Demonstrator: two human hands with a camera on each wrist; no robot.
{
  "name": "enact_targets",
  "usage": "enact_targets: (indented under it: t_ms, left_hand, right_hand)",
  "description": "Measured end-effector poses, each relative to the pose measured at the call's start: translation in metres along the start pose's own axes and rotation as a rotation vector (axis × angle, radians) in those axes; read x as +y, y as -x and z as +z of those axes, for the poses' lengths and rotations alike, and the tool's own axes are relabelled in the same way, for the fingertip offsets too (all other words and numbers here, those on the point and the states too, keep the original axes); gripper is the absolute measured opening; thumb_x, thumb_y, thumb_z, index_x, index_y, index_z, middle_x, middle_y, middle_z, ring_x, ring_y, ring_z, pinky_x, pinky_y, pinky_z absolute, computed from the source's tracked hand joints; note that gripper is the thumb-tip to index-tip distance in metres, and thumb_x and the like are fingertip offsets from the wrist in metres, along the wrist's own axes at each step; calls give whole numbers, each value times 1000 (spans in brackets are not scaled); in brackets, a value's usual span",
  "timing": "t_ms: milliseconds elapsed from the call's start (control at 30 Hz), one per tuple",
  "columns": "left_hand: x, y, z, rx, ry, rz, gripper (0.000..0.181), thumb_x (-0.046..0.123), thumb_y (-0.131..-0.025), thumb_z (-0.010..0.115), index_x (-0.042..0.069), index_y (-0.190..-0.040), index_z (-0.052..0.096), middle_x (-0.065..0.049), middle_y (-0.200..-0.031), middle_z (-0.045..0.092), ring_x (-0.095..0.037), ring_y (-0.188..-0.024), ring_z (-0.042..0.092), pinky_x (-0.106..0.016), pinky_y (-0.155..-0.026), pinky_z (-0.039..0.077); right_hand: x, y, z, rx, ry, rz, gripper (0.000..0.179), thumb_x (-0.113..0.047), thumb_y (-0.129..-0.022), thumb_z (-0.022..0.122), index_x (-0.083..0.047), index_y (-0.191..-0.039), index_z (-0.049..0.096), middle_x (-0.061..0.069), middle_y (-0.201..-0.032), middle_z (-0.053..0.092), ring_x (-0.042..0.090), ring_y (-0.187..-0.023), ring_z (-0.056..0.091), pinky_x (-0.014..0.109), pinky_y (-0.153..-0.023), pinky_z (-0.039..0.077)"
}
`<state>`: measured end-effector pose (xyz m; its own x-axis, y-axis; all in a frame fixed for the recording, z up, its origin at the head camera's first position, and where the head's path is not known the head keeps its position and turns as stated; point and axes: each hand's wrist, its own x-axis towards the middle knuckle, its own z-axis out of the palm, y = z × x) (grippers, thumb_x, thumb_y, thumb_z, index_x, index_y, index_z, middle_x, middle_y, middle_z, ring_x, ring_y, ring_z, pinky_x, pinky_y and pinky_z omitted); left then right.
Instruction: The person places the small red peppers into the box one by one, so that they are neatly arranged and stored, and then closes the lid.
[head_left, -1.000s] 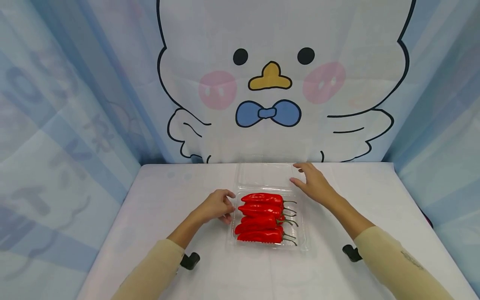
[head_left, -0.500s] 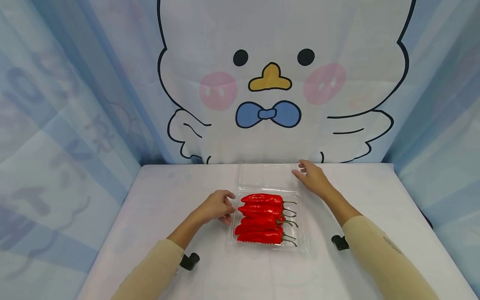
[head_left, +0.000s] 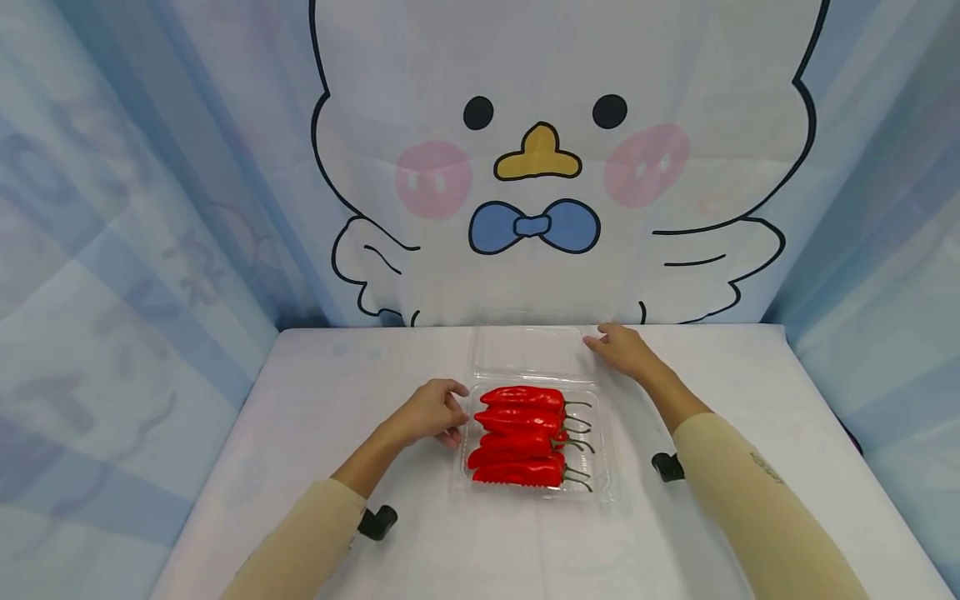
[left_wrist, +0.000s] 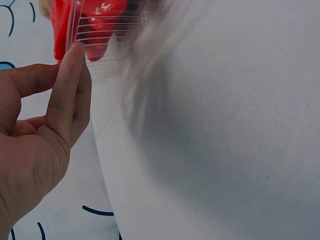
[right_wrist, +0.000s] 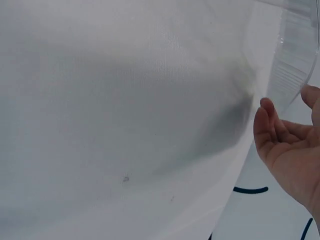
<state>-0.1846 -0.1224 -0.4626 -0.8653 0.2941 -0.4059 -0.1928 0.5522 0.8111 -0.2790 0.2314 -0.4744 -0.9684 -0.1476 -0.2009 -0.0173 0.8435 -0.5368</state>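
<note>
A clear plastic clamshell box [head_left: 606, 467] lies unfolded, its lid [head_left: 531, 354] laid back toward the far table edge. Several red long peppers [head_left: 517, 445] with green stems fill the base side by side, stems pointing right. At the base's left wall is my left hand [head_left: 429, 412]; in the left wrist view its extended fingers [left_wrist: 65, 95] touch the ribbed wall [left_wrist: 107, 32]. My right hand [head_left: 626, 350] is beside the lid's far right corner. In the right wrist view its thumb [right_wrist: 311, 95] meets the lid edge, with the loosely bent fingers [right_wrist: 265, 125] apart from the thumb.
A white cloth covers the table [head_left: 360, 358], which ends just behind the lid. A curtain with a cartoon bird [head_left: 536, 158] hangs behind it, and blue curtains [head_left: 135, 292] flank both sides. Dark wrist camera mounts [head_left: 377, 522] stick out under both forearms.
My right hand has shifted slightly right along the lid's edge, thumb and fingers drawing closer together, and its forearm has swung inward. The left hand, box and peppers stay put.
</note>
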Motion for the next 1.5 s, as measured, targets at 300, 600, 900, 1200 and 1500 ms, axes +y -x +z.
enact_targets:
  t_ms: [300,600,900,1200,1500]
  left_hand:
    - [0,0,-1,-2,0,-1,45,6,-95,71,0,-137,56,-13,-87,66,-20,-59,69,-30,-59,63]
    - [-1,0,-1,-2,0,2,45,6,-95,70,0,-137,55,-13,-87,66,-20,-59,70,-30,-59,64]
    - [0,0,-1,-2,1,5,45,6,-95,70,0,-137,55,-13,-87,66,-20,-59,70,-30,-59,63]
    - [3,1,-1,-6,4,3,45,5,-95,71,0,-137,56,-16,-88,66,-19,-58,69,-30,-58,63]
    - [4,3,-3,-12,1,13,45,4,-95,70,-2,-137,56,-15,-86,66,-18,-57,69,-30,-58,63]
  right_hand:
    - [5,-6,2,-18,-23,-30,51,-28,-108,47,12,-139,54,26,-121,70,38,-113,66,56,-102,54]
    - [1,-6,1,-27,-61,-13,48,-26,-108,47,9,-140,54,24,-119,70,32,-105,68,49,-96,58]
    - [-3,0,-6,0,-93,-19,46,-24,-108,50,7,-141,51,26,-125,68,33,-106,68,44,-92,60]
    - [-5,4,-14,59,-108,-30,45,-24,-108,51,5,-142,49,26,-126,67,33,-106,69,43,-89,61]
    - [-11,11,-22,122,-108,-106,44,-20,-106,55,8,-138,50,26,-117,69,36,-103,70,45,-86,61]
